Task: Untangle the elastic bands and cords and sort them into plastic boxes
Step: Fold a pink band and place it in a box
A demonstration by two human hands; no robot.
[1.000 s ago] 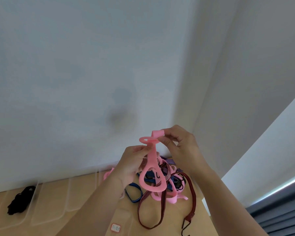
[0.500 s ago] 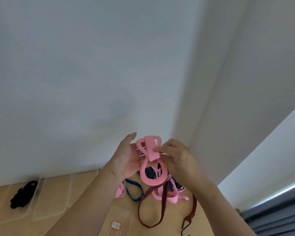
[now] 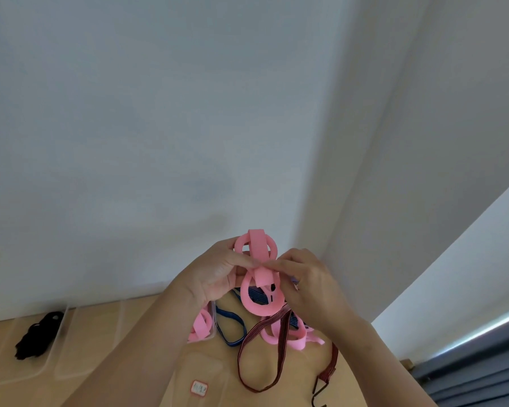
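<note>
I hold a pink elastic band [image 3: 257, 254] up in front of the wall, folded into loops above and below my fingers. My left hand [image 3: 218, 274] pinches its middle from the left, and my right hand [image 3: 306, 284] pinches it from the right. Below on the wooden table lies a tangle: more pink bands [image 3: 288, 337], a dark red striped cord [image 3: 265, 345] with a hook [image 3: 318, 392], and a blue band [image 3: 232, 324]. A clear plastic box [image 3: 213, 333] by my left forearm holds pink bands [image 3: 202, 326]. Another clear box [image 3: 53, 345] at the left holds black cords [image 3: 37, 336].
More clear boxes [image 3: 100, 339] stand along the wall between the two filled ones. A box with a red-framed label [image 3: 199, 387] sits near the table's front. A white wall corner rises behind, and a dark blind [image 3: 470, 365] is at the lower right.
The pink band's top end has been folded down over its loop. My hands have come closer together and both now pinch the band's middle.
</note>
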